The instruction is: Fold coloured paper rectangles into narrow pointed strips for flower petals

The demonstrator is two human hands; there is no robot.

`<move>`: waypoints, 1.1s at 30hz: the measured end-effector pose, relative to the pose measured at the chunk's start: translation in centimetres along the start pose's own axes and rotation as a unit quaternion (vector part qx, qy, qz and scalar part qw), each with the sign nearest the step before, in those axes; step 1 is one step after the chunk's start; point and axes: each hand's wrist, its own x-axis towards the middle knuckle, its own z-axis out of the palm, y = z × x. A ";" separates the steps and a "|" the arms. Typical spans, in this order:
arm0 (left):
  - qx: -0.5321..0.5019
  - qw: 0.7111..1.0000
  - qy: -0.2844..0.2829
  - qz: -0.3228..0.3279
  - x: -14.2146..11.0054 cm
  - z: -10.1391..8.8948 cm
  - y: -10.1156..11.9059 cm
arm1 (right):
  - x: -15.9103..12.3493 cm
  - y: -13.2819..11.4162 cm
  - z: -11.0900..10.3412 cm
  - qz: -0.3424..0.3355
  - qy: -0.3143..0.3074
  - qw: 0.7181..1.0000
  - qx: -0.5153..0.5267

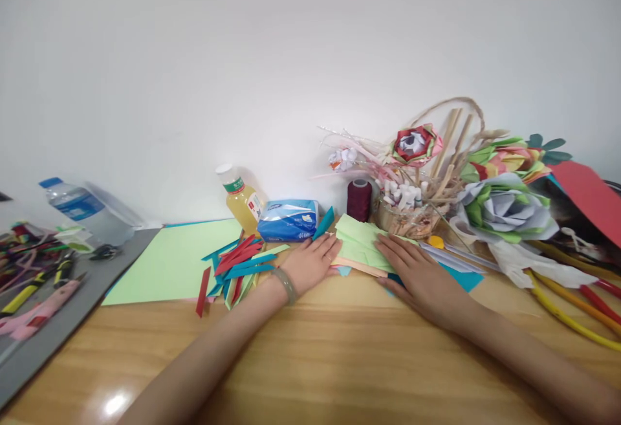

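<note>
Light green paper [361, 244] lies in a loose, partly folded pile on the table, with peach and blue sheets showing under its front edge. My left hand [313, 262] rests at the pile's left side, fingers stretched out and lying flat, a bracelet on the wrist. Across from it, my right hand [420, 276] lies flat with its fingers spread over the pile's right edge. Neither hand is closed around anything. Left of my left hand is a heap of red, blue and green paper strips [240, 266]. A blue tissue pack [288, 220] sits just behind that hand.
A drink bottle [242, 202] and a dark red thread spool [359, 198] stand near the wall. Paper flowers [507, 208] and a basket [410, 218] of sticks fill the right. Green sheets [169, 263], a water bottle [87, 211] and pink scissors [43, 312] lie left.
</note>
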 end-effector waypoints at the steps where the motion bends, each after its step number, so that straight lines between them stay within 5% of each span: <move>1: -0.013 1.000 0.019 0.011 -0.1 0.0 -0.3 | 0.0 0.1 -0.1 -0.003 0.001 1.000 0.004; 4: -0.043 0.992 0.116 0.011 -0.3 -0.6 -1.2 | 0.0 0.3 -0.2 -0.005 0.009 1.000 0.018; 7: -0.022 0.979 0.190 -0.073 -0.1 -1.9 -1.6 | 0.0 0.1 -0.3 0.000 0.020 0.999 0.032; 11: 0.007 0.975 0.118 -0.187 1.4 -4.0 -1.5 | -0.1 -0.1 -0.5 0.002 0.023 0.999 0.038; 14: -0.005 0.976 0.015 -0.216 2.7 -4.7 -1.4 | -0.1 -0.1 -0.5 -0.002 0.026 0.999 0.041; 17: -0.033 0.971 -0.031 -0.235 3.3 -4.8 -1.8 | -0.1 -0.1 -0.5 -0.003 0.030 0.999 0.044; 20: -0.071 0.966 0.006 -0.247 3.3 -5.3 -2.2 | -0.1 -0.1 -0.5 -0.008 0.025 0.999 0.040; 22: -0.095 0.957 0.094 -0.259 2.8 -5.7 -2.1 | -0.2 0.0 -0.5 -0.017 0.034 0.999 0.029; 24: -0.083 0.950 0.205 -0.222 2.0 -6.0 -1.4 | -0.4 -0.1 -0.7 -0.023 0.078 0.997 0.013; 27: -0.036 0.961 0.273 0.004 0.4 -5.5 0.4 | -0.9 -0.7 -1.4 -0.055 0.197 0.979 -0.009; 29: -0.037 0.959 0.259 0.109 -0.6 -4.6 1.8 | -1.2 -1.5 -2.0 -0.111 0.233 0.966 -0.021; 33: -0.135 0.975 0.154 0.085 -2.3 -3.1 3.6 | -1.4 -3.1 -3.2 -0.236 0.148 0.960 -0.026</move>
